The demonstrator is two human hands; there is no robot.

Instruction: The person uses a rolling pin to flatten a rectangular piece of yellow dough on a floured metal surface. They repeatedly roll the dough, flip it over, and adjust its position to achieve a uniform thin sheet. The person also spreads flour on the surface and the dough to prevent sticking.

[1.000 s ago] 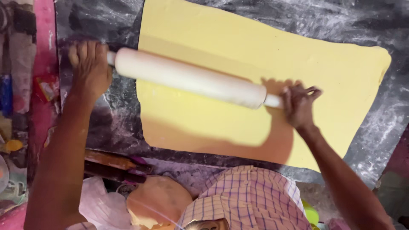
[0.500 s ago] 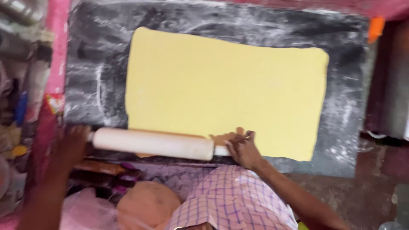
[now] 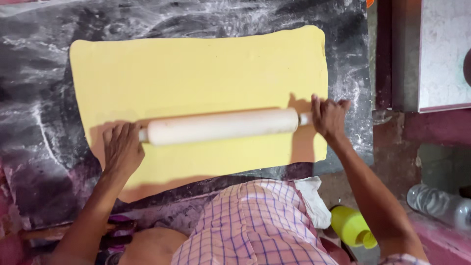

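Observation:
A large yellow dough sheet lies flat on a dark floured stone slab. Across its near part rests a pale wooden rolling pin, lying left to right. My left hand presses on the pin's left handle, palm down over the dough's left edge. My right hand is closed on the pin's right handle at the dough's right edge. My checked shirt fills the bottom middle.
A yellow bottle and a white cloth sit at the lower right. A clear plastic bottle lies further right. A pale slab stands at the upper right. Wooden sticks lie at the lower left.
The pin has rolled from the dough's near edge up onto the sheet, and both hands moved with it. The view has shifted to the right and closer.

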